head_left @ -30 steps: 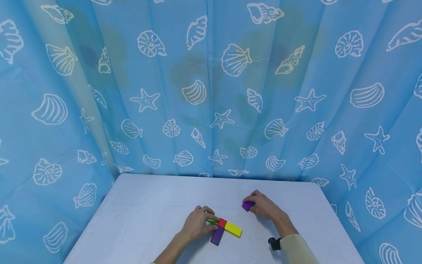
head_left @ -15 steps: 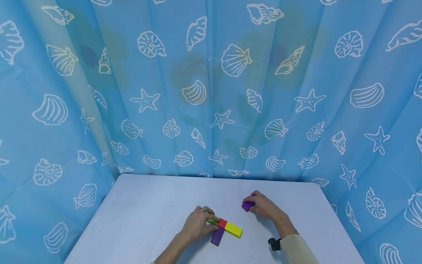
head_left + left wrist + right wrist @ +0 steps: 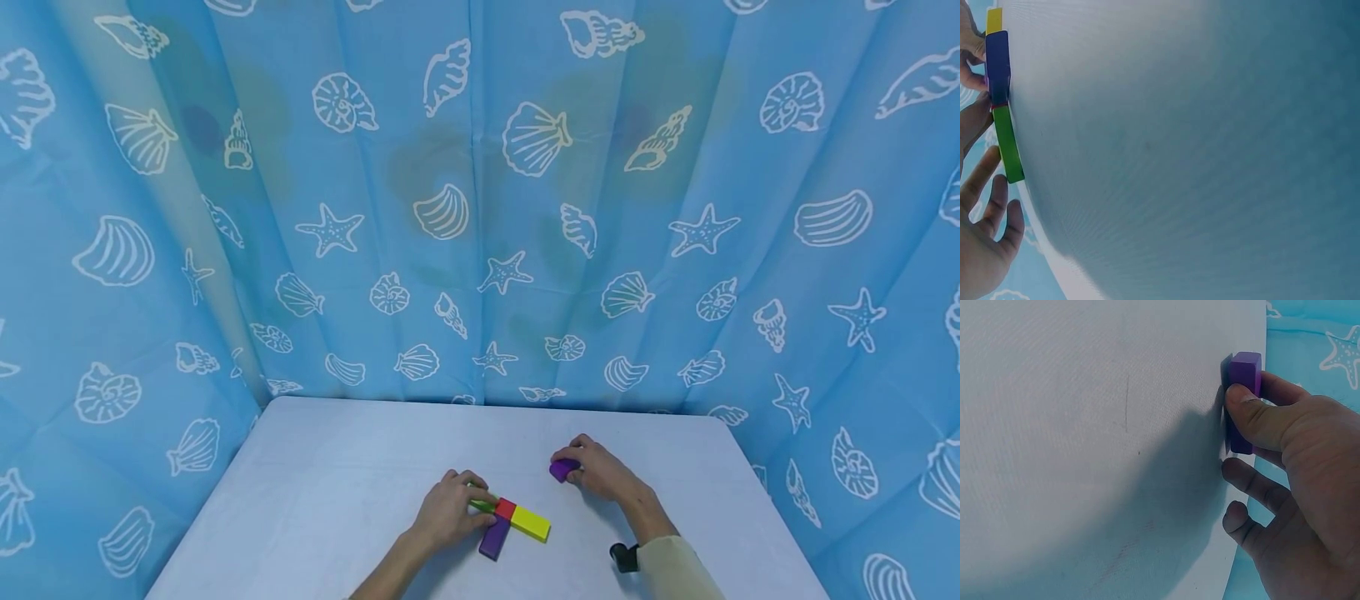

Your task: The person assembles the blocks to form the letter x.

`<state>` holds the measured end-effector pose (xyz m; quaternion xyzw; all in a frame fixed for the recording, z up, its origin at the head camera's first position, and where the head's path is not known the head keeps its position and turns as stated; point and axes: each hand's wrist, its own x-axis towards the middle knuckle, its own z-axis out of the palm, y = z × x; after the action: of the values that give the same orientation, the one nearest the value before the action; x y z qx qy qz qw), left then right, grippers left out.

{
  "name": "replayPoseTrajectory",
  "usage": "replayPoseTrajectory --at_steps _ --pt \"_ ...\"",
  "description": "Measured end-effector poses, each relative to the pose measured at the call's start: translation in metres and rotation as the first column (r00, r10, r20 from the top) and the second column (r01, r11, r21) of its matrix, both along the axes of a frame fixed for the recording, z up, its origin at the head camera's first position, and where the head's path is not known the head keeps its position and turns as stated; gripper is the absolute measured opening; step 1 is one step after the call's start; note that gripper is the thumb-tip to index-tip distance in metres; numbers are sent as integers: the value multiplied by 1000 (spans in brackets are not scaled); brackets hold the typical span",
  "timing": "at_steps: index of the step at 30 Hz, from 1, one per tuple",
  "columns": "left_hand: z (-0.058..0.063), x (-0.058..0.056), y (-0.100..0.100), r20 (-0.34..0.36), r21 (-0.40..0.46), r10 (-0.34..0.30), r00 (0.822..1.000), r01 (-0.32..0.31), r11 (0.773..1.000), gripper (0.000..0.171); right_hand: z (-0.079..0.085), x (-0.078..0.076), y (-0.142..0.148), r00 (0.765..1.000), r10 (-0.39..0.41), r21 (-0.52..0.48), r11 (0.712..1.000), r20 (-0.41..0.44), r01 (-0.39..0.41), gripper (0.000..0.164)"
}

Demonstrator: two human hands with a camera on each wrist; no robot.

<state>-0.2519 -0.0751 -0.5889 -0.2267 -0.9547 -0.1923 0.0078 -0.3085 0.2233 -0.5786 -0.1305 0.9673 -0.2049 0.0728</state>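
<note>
Several coloured blocks lie joined end to end on the white table. A red block (image 3: pixel 506 508) sits in the middle, with a yellow block (image 3: pixel 531 523) to its right, a purple block (image 3: pixel 494 537) in front and a green block (image 3: pixel 482 505) to its left. My left hand (image 3: pixel 452 508) rests its fingers on the green block, partly covering it, and its thumb tip is right at the corner between the red and purple blocks. Farther back to the right, my right hand (image 3: pixel 602 469) pinches another purple block (image 3: pixel 1246 365) between thumb and fingers, close over the table.
The white-covered table (image 3: pixel 337 450) is bounded behind and at the sides by a blue shell-print curtain (image 3: pixel 480 208). A small black device (image 3: pixel 624 556) sits at the right wrist by the sleeve.
</note>
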Motion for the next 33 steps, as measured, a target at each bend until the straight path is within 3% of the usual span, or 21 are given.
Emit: replayPoseTrajectory --at_steps 33 --pt "0 -1 -1 -13 5 -10 1000 10 1000 25 5 6 -8 999 27 10 1000 -27 -27 36"
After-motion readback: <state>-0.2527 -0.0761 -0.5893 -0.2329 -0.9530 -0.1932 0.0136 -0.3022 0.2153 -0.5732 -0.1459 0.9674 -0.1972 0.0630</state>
